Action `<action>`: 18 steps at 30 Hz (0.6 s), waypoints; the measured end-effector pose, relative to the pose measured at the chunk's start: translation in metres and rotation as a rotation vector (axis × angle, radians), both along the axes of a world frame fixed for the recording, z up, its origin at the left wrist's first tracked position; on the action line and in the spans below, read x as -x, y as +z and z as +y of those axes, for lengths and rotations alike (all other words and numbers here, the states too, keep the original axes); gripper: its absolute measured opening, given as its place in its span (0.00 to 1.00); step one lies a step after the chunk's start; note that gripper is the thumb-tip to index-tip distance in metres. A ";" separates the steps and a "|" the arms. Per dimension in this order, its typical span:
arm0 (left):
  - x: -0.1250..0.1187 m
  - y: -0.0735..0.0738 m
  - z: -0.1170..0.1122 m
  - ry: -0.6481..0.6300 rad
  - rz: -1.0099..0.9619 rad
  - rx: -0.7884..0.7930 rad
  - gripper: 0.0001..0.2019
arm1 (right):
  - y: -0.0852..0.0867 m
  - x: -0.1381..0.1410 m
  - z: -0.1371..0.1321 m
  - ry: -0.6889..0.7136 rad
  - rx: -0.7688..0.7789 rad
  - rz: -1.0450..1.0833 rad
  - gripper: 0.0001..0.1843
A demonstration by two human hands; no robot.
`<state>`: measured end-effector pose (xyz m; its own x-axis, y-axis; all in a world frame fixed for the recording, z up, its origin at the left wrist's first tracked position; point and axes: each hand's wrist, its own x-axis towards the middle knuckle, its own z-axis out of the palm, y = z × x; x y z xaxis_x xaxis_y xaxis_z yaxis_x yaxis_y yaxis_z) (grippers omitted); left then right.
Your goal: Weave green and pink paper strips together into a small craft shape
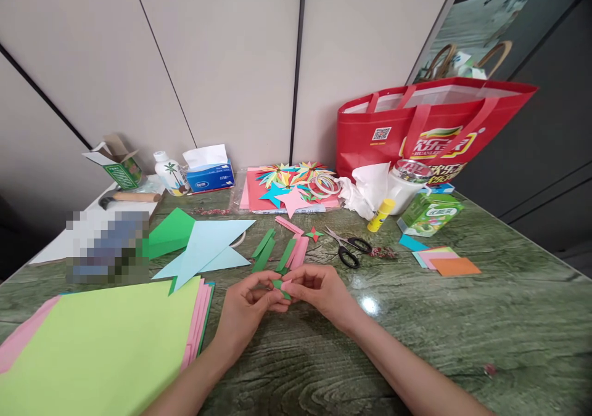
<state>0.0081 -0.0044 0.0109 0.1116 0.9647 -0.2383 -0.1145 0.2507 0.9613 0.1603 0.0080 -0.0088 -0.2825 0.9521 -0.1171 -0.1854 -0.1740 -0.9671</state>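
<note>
Between the fingertips of both hands is a small piece of green paper point(281, 289), partly covered by the fingers. My left hand point(252, 299) pinches it from the left, and my right hand point(319, 289) grips its right side. Just beyond the hands lie green paper strips point(263, 252) and pink paper strips point(300, 252). A small red and green paper star point(314, 234) rests past them. To its right are scissors point(346, 244) with black handles, their blades slightly apart.
Coloured paper sheets point(106, 342) are stacked at front left, with light blue cut paper point(208, 249) beyond. Finished paper stars point(291, 182) lie at the back. A yellow glue stick point(382, 215), a green carton point(430, 214), small paper squares point(456, 266) and a red bag point(370, 135) stand right.
</note>
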 end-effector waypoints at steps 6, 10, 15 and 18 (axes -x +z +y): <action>0.000 -0.007 -0.003 -0.009 0.039 -0.050 0.11 | -0.003 0.007 -0.002 -0.100 0.016 -0.081 0.11; 0.004 -0.004 0.002 -0.068 -0.003 0.003 0.16 | 0.000 0.007 -0.003 -0.140 -0.038 -0.075 0.10; 0.007 -0.002 0.005 -0.119 -0.021 0.029 0.11 | -0.002 0.004 -0.001 -0.151 -0.028 -0.006 0.09; 0.007 -0.003 0.005 -0.128 0.011 0.025 0.11 | -0.004 0.004 -0.002 -0.147 0.002 -0.004 0.09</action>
<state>0.0006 0.0004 0.0077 0.2307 0.9364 -0.2643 -0.0691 0.2867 0.9555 0.1560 0.0064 -0.0127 -0.1391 0.9830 -0.1194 -0.2054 -0.1466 -0.9676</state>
